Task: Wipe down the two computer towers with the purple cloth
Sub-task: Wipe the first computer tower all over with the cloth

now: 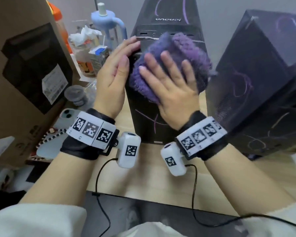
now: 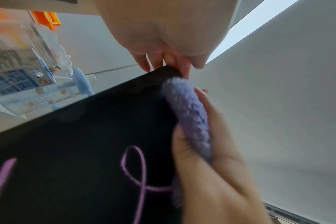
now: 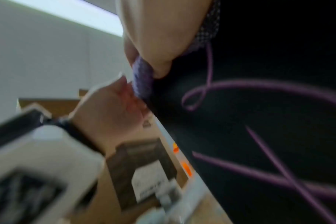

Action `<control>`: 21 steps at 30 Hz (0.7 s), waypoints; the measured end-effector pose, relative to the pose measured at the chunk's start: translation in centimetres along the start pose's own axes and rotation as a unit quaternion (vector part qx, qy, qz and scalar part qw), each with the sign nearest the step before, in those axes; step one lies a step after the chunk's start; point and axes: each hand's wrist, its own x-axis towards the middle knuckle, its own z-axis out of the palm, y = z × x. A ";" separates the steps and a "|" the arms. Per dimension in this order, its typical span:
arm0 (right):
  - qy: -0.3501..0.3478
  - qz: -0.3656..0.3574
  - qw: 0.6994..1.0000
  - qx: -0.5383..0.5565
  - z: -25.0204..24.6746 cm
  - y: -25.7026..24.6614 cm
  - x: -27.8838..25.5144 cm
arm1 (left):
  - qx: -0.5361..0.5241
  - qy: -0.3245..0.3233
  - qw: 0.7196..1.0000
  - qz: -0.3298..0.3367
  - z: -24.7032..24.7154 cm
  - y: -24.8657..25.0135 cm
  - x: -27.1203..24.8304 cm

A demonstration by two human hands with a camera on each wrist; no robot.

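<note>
A black Lenovo tower (image 1: 167,23) with purple scribbles stands in the middle of the desk. A second black tower (image 1: 263,82) stands to its right. My right hand (image 1: 169,79) presses the fluffy purple cloth (image 1: 184,50) flat against the middle tower's front, fingers spread and straight. My left hand (image 1: 114,71) lies flat along that tower's left edge, its fingertips at the top corner. In the left wrist view the cloth (image 2: 190,118) sits between my right hand (image 2: 211,166) and the tower (image 2: 77,151). The right wrist view is blurred and shows the cloth (image 3: 142,78) on the tower (image 3: 259,136).
A large cardboard box (image 1: 24,74) stands at the left. Behind it are a milk carton (image 1: 99,57), a blue jug (image 1: 108,23), tissues and an orange bottle. A phone (image 1: 65,117) lies near the box. Bare wooden desk (image 1: 143,177) lies in front of the towers.
</note>
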 end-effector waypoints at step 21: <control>0.021 0.055 0.994 -0.091 1.0 0.1 0.0 | -0.074 0.014 0.997 -0.006 0.4 -0.6 0.0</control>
